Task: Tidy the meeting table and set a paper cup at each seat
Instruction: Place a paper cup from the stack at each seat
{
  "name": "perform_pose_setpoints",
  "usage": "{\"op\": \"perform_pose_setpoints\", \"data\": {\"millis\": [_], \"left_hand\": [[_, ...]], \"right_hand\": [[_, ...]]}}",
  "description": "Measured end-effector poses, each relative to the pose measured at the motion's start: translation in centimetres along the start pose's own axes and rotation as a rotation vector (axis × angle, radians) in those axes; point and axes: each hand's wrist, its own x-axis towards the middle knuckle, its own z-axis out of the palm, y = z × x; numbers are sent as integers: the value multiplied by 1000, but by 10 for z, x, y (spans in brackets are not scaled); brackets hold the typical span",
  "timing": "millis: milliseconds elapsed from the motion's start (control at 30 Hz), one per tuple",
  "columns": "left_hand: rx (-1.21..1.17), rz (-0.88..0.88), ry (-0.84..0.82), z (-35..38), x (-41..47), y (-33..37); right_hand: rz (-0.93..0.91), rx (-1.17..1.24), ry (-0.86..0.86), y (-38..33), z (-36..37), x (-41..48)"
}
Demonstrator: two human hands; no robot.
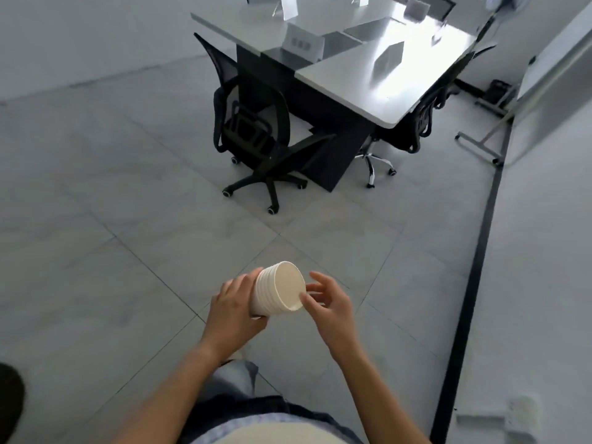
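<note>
Left hand (235, 307) wrapped around the base end of a stack of nested white paper cups (277, 291), fingers curled over the far side, thumb underneath; firm hold. Stack is tipped sideways, open mouth facing right and slightly toward the camera, several rolled rims visible in a row. Right hand (326, 301) at the mouth end, fingers loosely spread, thumb and fingertips (312, 288) touching the rim of the outermost cup; half-open pinch, cannot tell if it actually grips the rim or only rests on it. Both forearms bare, held out in front of the torso at waist height, above grey floor tiles (128, 251).

Cups are in the hands, well apart from the meeting table (400, 91), which stands far ahead in the upper part of the view. Tabletop is white-grey and glossy, strong glare on the near right corner. On it: several upright white tent cards (302, 43), plus flat dark rectangles, too blurred to identify. No cup visible on the table.

Black mesh office chair (253, 123) at the table's near left side, turned partly away. Second chair (416, 123) with chrome base tucked at the near right corner. Whiteboard stand (499, 123) to the right. Black floor strip (474, 299) runs along the right side.
</note>
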Motion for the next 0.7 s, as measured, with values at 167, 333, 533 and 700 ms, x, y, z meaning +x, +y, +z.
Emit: {"op": "perform_pose_setpoints", "data": {"millis": [167, 333, 533, 700], "left_hand": [[-5, 69, 67, -24, 76, -15], [45, 117, 58, -29, 115, -30], [87, 168, 3, -18, 152, -34], [98, 218, -69, 1, 206, -26]], "right_hand": [[-11, 52, 80, -39, 13, 67], [41, 45, 53, -61, 25, 116], [221, 91, 85, -60, 21, 151], [256, 122, 120, -61, 0, 198]]}}
